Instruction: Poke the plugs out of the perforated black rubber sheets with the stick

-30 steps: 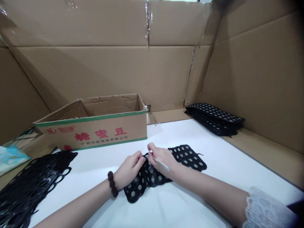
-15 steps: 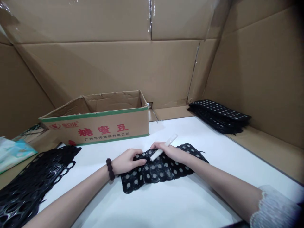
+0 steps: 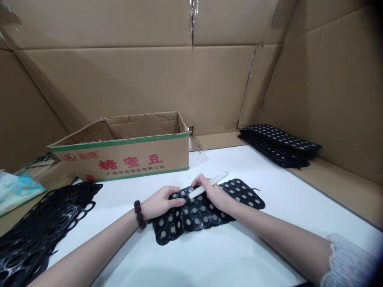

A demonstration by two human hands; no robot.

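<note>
A black sheet (image 3: 203,215) with rows of pale round dots lies on the white table in front of me, slightly bent in the middle. My left hand (image 3: 163,203) grips its left part, thumb on top and fingers beyond the far edge. In my right hand (image 3: 211,191) is a slim white pen-shaped tool (image 3: 196,192), held between thumb and fingers. Its lower left end meets the sheet close to my left thumb, and the other end points up to the right. The exact kind of tip is too small to make out.
An open cardboard box (image 3: 143,155) with red lettering stands behind my left hand. Black webbing with round holes (image 3: 38,227) lies at the left, beside a tissue pack (image 3: 24,189). More dotted black sheets (image 3: 278,143) are stacked at the back right. Cardboard walls (image 3: 119,79) surround the table.
My right hand and the white tool have shifted slightly up and to the right across the sheet. The left hand keeps its hold, and the view has tilted a little.
</note>
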